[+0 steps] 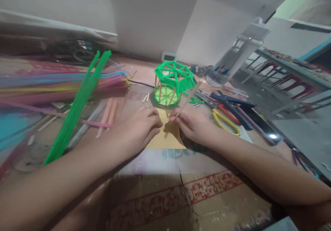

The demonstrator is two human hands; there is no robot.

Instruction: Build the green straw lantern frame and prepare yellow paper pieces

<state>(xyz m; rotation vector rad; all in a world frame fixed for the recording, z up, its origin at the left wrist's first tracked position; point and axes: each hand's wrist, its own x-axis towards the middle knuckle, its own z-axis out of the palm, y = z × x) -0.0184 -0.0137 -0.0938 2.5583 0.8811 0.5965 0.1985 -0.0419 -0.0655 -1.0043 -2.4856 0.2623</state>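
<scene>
My right hand (192,123) pinches a thin wooden stick (190,98), which slants up and to the right. Facing it, my left hand (146,122) is loosely curled, with a small gap between thumb and fingers and nothing visible in it. Under both hands lies a yellow sheet (165,139). Just beyond them stands a small round frame (174,74) of green pipe cleaners and wooden posts, on a green disc base (167,96). Part of its upper rim carries a fringe of green pipe cleaner. Short white sticks (146,98) lie left of the base.
Green pipe cleaners (77,110) and a colourful bundle (103,82) lie left. Pliers (230,106), yellow-handled scissors (224,123) and a phone (260,124) lie right. A clear bottle (232,61) stands behind them, and a small digital display (169,56) stands by the wall.
</scene>
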